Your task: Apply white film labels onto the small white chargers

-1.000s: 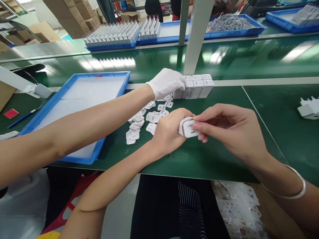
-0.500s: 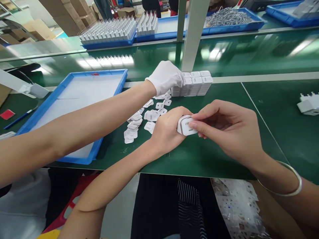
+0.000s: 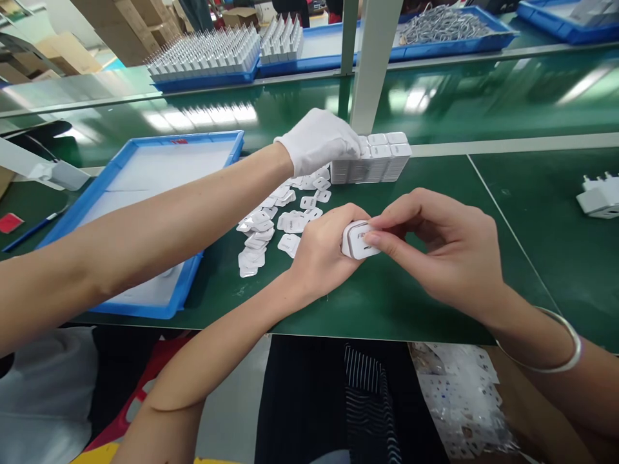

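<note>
My left hand (image 3: 323, 248) is closed around a white plug-charger body (image 3: 349, 240), whose front points to the right. At that front is a white face plate (image 3: 362, 242) with grey print and a small dark slot. My right hand (image 3: 445, 254), with a bangle at the wrist, pinches the plate's edge between thumb and index finger. Whether the plate sits flush in the body is partly hidden by the fingertips. Loose white slotted plates (image 3: 291, 222) lie scattered on the green table just beyond my left hand.
From the left, a co-worker's white-gloved hand (image 3: 322, 143) reaches over my left arm to a stack of white chargers (image 3: 387, 161). A blue-rimmed tray (image 3: 181, 293) lies at left. Another charger with pins (image 3: 599, 196) lies at far right. A post (image 3: 374, 71) stands behind the stack.
The charger and face plate stay between my hands, with only slight movement of the right fingers. The gloved hand shifts slightly at the stack. The whole view moves a little.
</note>
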`<state>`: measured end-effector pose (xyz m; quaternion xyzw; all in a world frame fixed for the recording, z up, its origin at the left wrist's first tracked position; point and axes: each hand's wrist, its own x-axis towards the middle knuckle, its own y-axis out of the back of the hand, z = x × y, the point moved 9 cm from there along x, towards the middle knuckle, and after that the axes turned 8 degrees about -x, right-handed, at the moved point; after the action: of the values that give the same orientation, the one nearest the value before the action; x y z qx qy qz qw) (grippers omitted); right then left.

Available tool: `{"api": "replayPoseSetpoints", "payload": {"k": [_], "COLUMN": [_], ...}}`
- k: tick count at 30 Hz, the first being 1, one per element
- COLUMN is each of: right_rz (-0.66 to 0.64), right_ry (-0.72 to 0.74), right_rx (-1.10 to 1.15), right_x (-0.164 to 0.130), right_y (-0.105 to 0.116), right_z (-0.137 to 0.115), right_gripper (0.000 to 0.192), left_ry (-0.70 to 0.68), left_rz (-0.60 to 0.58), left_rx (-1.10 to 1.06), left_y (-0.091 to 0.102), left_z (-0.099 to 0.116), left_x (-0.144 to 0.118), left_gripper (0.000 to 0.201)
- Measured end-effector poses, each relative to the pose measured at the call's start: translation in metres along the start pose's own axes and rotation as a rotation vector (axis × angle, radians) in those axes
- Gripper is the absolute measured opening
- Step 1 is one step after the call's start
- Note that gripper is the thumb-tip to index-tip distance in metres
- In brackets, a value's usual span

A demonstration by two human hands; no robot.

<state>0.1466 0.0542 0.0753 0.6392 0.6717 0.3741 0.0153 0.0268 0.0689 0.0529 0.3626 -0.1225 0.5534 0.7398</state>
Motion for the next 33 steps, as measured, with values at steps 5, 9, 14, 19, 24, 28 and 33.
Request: {"api": "replayPoseSetpoints", "payload": {"k": [5, 9, 14, 19, 24, 28, 33], "right_rz": [0.001, -0.013, -0.026, -0.026, -0.118, -0.218, -0.347], "right_ry": [-0.001, -0.011, -0.033, -0.043, -0.113, -0.201, -0.309], "right_rx": [-0.023, -0.003, 0.017, 0.051, 0.166, 0.278, 0.442], "right_x": [0.000, 0.001, 0.001, 0.002, 0.006, 0.008, 0.006], "right_y": [-0.001, -0.003, -0.007, -0.008, -0.016, -0.023, -0.034], "right_z": [0.002, 0.004, 0.008, 0.011, 0.018, 0.026, 0.037], "right_gripper": [0.008, 0.009, 0.010, 0.013, 0.018, 0.016, 0.021], "left_ry": [0.052, 0.088, 0.114, 0.117, 0.063, 0.110, 0.168], "left_rz": [-0.002, 0.016, 0.015, 0.010, -0.054, -0.109, -0.126], "left_rx": [-0.020, -0.010, -0.014, -0.021, -0.066, -0.127, -0.195], "left_y": [-0.001, 0.000, -0.003, -0.003, -0.008, -0.013, -0.015], "left_z": [-0.003, -0.005, -0.008, -0.008, -0.009, -0.019, -0.023], "left_x": [0.000, -0.002, -0.003, -0.003, -0.004, -0.004, -0.004], "left_gripper": [0.011, 0.012, 0.016, 0.017, 0.013, 0.015, 0.018]}}
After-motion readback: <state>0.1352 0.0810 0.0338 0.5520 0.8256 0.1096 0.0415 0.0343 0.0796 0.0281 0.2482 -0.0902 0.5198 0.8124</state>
